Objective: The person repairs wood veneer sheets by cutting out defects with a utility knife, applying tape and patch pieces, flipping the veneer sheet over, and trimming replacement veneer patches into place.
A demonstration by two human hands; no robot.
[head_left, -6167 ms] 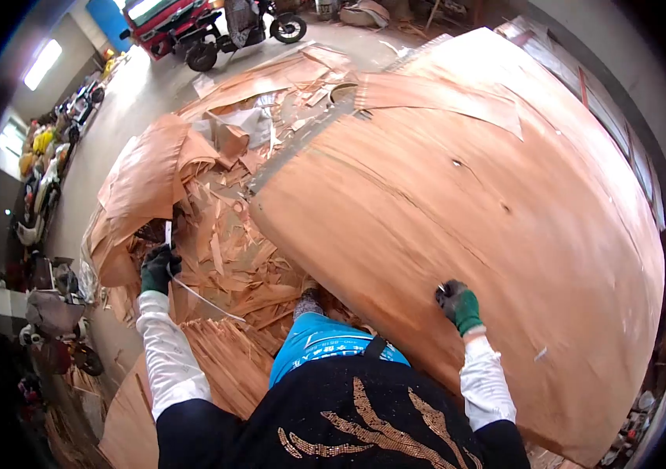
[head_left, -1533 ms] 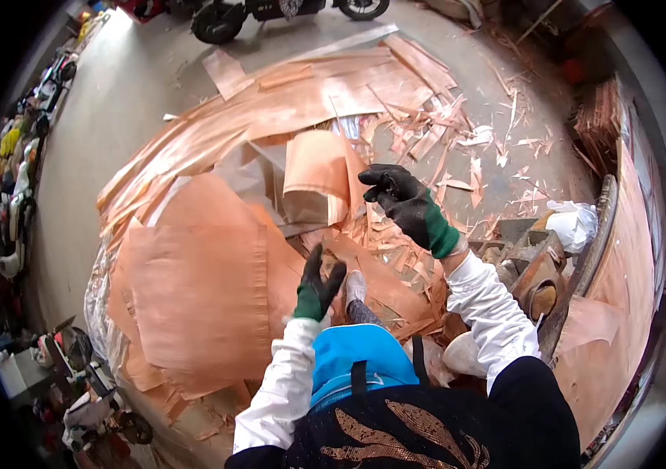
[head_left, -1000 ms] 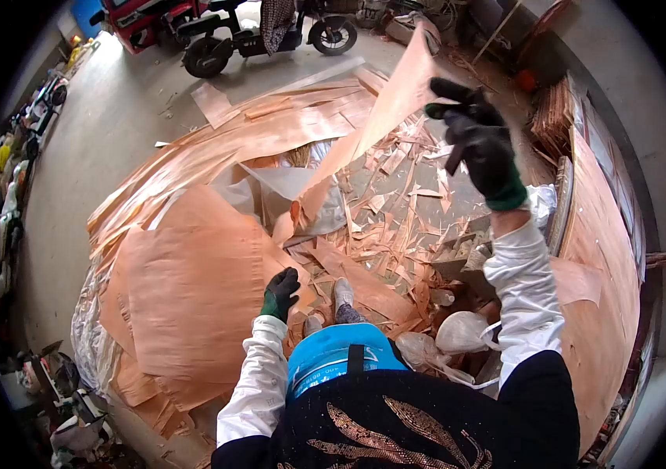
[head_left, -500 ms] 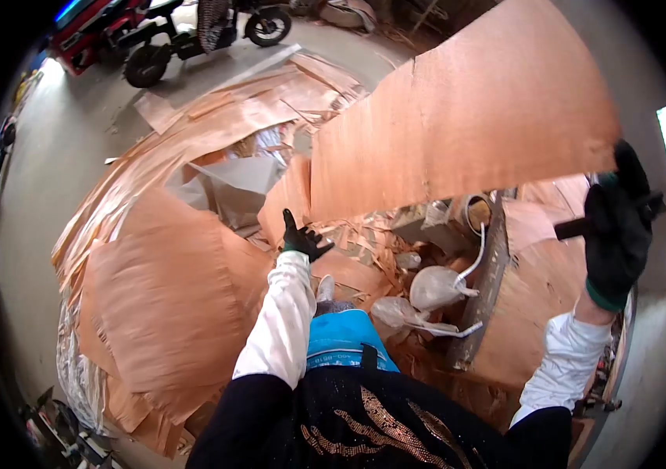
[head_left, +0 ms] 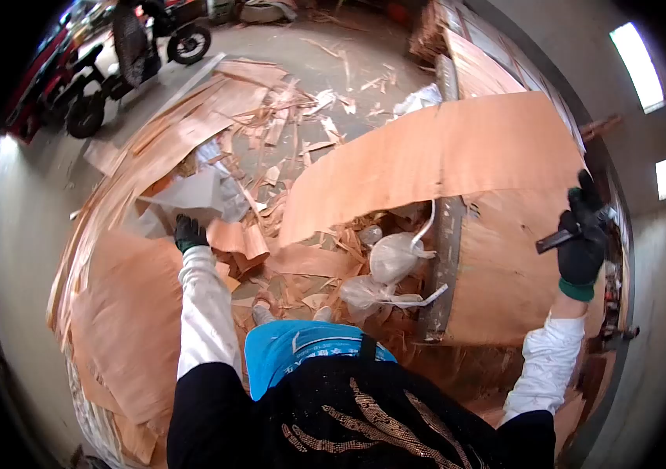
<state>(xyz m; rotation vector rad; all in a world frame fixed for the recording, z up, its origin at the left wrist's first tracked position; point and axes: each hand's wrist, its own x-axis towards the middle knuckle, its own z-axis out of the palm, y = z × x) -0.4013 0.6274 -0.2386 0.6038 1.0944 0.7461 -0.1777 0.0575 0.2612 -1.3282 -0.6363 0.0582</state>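
A broad, thin sheet of wood veneer (head_left: 442, 148) stretches across the middle, its right part over the bench and its left end hanging over the scraps. Black-gloved, my right hand (head_left: 583, 238) is by the sheet's right end and grips a dark bar-shaped tool (head_left: 556, 241); its exact kind is unclear. My left hand (head_left: 190, 234), also in a black glove, is open above the edge of a veneer pile (head_left: 133, 313) on the left. A curled veneer piece (head_left: 237, 241) lies just right of it. The left palm is hidden.
A bench with a metal edge strip (head_left: 445, 266) and more veneer (head_left: 505, 273) stands at right. Two tied plastic bags (head_left: 395, 258) hang beside it. Veneer scraps (head_left: 313, 262) litter the floor around my feet. An electric scooter (head_left: 133, 47) is parked at the back left.
The veneer sheet has come down from a raised, tilted position onto the bench side. My left hand has moved left, away from the sheet. My right hand still holds the dark tool.
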